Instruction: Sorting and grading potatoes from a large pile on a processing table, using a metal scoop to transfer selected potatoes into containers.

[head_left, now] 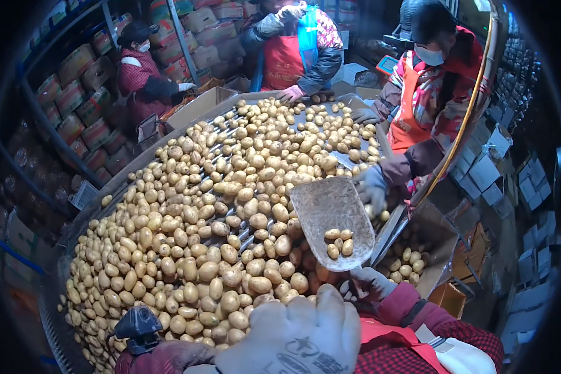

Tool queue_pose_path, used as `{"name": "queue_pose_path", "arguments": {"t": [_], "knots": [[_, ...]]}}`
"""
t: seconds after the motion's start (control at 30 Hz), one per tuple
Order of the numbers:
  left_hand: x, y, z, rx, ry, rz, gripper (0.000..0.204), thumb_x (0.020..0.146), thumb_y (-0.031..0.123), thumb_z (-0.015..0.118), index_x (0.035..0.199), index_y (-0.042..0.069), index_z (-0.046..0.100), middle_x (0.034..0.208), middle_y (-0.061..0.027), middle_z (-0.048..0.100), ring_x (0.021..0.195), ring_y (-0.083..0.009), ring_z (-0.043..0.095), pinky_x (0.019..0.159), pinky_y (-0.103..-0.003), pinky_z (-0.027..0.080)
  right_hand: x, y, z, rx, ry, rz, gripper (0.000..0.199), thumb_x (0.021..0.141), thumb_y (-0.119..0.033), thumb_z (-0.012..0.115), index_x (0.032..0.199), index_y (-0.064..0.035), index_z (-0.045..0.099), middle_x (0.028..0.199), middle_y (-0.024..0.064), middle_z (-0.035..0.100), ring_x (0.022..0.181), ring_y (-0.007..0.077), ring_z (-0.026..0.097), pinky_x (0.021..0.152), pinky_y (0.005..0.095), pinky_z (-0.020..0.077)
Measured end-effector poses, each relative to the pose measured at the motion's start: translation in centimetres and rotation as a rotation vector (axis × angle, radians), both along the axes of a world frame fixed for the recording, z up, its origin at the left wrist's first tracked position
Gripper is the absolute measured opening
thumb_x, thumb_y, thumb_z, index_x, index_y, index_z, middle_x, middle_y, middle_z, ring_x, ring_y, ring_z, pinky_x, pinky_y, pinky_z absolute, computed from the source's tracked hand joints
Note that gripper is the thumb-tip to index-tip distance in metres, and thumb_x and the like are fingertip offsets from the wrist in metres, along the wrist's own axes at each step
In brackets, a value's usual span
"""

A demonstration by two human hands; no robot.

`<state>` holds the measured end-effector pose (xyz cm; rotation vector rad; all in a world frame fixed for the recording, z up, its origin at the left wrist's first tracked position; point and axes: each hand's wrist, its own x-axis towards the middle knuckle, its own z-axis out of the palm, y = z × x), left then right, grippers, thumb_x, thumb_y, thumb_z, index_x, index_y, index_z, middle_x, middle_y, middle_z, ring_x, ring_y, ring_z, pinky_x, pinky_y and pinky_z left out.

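A worn, pale metal scoop (321, 212) lies over the potatoes (168, 237), its wide end pointing away from me. Several small potatoes (338, 243) rest in it near the handle end. My right hand (373, 285), in a grey-white glove, is closed round the scoop's short handle, which it mostly hides. Close in front at lower centre, my left hand (287, 336) wears a white printed glove, its back turned up. Its foreshortened fingers look slightly apart, with nothing visible in them. A dark device (137, 327) sits on the left sleeve.
Potatoes cover a big metal-edged sorting table (196, 112). A cardboard box (424, 240) holding potatoes stands at right. A co-worker's gloved hand (373, 187) is beside the scoop; another co-worker's hand (291, 93) touches the far edge. Stacked sacks (96, 100) fill the back left.
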<state>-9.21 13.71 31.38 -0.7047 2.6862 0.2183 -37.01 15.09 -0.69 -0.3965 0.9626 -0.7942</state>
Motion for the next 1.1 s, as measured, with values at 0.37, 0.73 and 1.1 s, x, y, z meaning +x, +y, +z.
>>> {"name": "queue_pose_path", "arguments": {"t": [0.37,0.73,1.1], "knots": [[0.1,0.4,-2.8,0.085,0.229,-0.102,0.055,0.089,0.039,0.061,0.132,0.007,0.051,0.127,-0.0172,0.054,0.109,-0.0331,0.057,0.091,-0.046,0.048,0.8,0.6,2.8,0.061,-0.108,-0.041,0.039,0.093,-0.029,0.069,0.125,-0.0073,0.063,0.108,0.0072,0.070,0.098,0.0166,0.066,0.093,0.0373,0.0521],[-0.5,-1.0,-7.4,0.265,0.746,-0.213,0.033,0.085,0.021,0.061,0.116,0.007,0.059,0.108,-0.0139,0.061,0.087,-0.0302,0.064,0.073,-0.043,0.053,-0.3,0.8,-1.5,0.158,-0.196,-0.239,0.040,0.094,-0.044,0.066,0.112,-0.0085,0.067,0.087,0.0145,0.073,0.076,0.0285,0.071,0.077,0.0460,0.0587],[16.0,-22.0,-21.6,-0.122,0.335,0.884,0.066,0.088,0.041,0.068,0.144,0.013,0.049,0.129,-0.0221,0.062,0.119,-0.0367,0.061,0.103,-0.043,0.048,-0.5,1.0,-2.4,0.066,-0.063,-0.158,0.044,0.086,-0.037,0.064,0.063,0.0005,0.062,0.072,0.0215,0.067,0.065,0.0308,0.067,0.066,0.0451,0.0582]]}}
